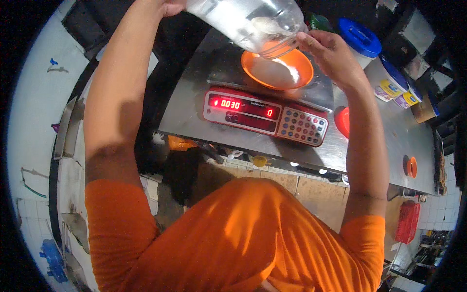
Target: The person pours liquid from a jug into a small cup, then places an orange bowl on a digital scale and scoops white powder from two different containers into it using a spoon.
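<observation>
A large clear plastic jar is tilted, its mouth over an orange bowl. White powder lies in the bowl, and some whitish powder shows inside the jar near its mouth. My left hand, partly cut off by the top edge, is at the jar's far end; its fingers are mostly hidden. My right hand grips the jar's rim with thumb and fingers. The bowl stands on the metal platform of a red and white digital scale, whose lit display reads 0.030.
The scale stands on a stainless steel table. Several tubs with blue lids, one a white tub, stand at the right. A red round item is partly behind my right forearm. A small orange ring-shaped item lies farther right.
</observation>
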`<act>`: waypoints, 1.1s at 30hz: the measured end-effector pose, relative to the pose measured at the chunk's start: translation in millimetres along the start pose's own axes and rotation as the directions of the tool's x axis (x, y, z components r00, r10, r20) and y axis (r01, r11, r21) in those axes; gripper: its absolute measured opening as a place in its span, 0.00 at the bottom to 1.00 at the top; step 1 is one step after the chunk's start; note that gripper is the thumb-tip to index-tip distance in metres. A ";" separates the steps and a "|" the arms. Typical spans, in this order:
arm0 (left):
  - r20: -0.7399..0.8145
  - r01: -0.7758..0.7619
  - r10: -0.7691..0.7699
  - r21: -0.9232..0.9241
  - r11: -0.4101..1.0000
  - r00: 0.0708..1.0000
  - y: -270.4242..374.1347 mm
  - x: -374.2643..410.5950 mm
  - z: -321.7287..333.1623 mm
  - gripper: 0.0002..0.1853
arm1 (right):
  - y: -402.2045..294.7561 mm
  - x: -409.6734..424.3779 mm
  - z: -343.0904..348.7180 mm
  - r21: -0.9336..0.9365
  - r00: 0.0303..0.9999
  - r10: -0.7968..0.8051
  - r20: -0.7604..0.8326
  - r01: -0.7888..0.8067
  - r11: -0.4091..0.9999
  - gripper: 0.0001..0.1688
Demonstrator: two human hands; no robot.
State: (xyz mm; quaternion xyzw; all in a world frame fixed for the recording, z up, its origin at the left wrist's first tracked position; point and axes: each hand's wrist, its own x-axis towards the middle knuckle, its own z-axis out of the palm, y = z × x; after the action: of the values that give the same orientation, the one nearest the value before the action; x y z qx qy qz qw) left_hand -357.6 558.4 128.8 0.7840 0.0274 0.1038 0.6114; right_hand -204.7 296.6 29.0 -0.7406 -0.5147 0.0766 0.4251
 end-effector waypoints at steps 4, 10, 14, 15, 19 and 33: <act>0.042 0.016 -0.017 0.013 1.000 0.999 4.6 -3.0 -1.3 0.35 | -1.3 -0.8 -0.7 0.090 1.000 -0.010 0.028 0.008 0.996 0.28; 0.027 0.038 -0.041 0.081 0.996 0.999 8.7 8.1 0.8 0.36 | 8.0 -3.5 2.4 0.046 0.999 0.009 -0.045 -0.006 0.999 0.29; 0.023 0.045 -0.048 0.104 0.994 0.999 11.2 10.0 3.4 0.39 | 11.9 -3.8 -0.6 0.015 0.999 -0.004 -0.039 0.004 1.000 0.29; 0.021 0.051 -0.054 0.111 0.993 0.998 11.9 9.4 5.0 0.40 | 11.8 -4.4 -0.4 0.014 0.999 -0.008 -0.046 0.008 1.000 0.29; 0.024 0.058 -0.062 0.135 0.989 0.998 11.1 9.1 8.8 0.44 | 15.4 -6.1 3.4 0.078 0.997 -0.004 -0.072 0.010 0.997 0.29; 0.020 0.020 -0.021 0.051 0.998 1.000 -10.2 11.4 5.0 0.40 | 9.3 -8.4 -5.9 -0.014 0.999 0.014 -0.045 -0.015 1.000 0.29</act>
State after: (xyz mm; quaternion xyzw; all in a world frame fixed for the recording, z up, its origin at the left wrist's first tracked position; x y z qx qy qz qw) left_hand -344.6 558.2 119.3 0.8000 0.0319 0.0887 0.5925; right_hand -198.8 285.4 23.4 -0.7487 -0.5003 0.0594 0.4308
